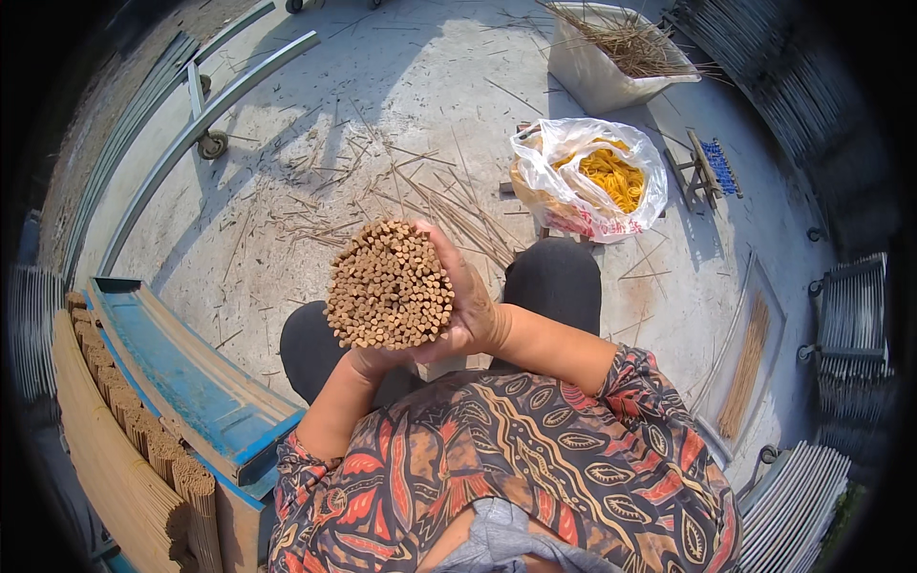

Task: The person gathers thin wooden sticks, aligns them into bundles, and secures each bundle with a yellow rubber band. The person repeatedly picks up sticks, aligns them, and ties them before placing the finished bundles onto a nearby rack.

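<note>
A thick round bundle of thin brown sticks (pixel 388 286) stands end-on toward the camera, above my knees. My right hand (pixel 468 306) wraps around the bundle's right side, fingers curled over its top edge. My left hand (pixel 368 361) sits under the bundle, mostly hidden by it, cupping its lower side. Both forearms rise from patterned sleeves at the bottom of the view.
Loose sticks (pixel 420 196) litter the concrete floor ahead. A plastic bag of yellow bands (pixel 597 177) lies to the right, a white tub of sticks (pixel 611 53) beyond it. A blue trough (pixel 181 368) and stacked stick bundles (pixel 124 439) lie at my left. Metal racks (pixel 850 315) stand at right.
</note>
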Demonstrator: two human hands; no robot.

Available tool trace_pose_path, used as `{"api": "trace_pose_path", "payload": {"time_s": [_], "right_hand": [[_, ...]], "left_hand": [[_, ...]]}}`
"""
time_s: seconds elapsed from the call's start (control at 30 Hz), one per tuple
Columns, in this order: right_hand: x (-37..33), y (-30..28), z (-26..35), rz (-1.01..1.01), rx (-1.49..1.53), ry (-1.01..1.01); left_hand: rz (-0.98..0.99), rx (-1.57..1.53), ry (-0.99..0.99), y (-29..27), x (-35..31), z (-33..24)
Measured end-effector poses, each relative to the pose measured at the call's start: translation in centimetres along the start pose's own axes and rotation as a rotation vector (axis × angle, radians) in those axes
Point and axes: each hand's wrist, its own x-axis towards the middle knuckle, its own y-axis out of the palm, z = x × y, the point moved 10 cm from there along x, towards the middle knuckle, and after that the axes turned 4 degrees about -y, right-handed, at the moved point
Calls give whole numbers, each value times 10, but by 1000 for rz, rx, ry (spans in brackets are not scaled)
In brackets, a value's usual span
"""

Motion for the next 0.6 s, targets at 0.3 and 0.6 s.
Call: {"api": "trace_pose_path", "payload": {"time_s": [0.3, 0.6], "right_hand": [[-60, -21, -31, 271, -245, 208], [-84, -15, -58, 356, -353, 172]], "left_hand": [[175, 269, -535, -12, -56, 103], [35, 454, -420, -4, -35, 94]]}}
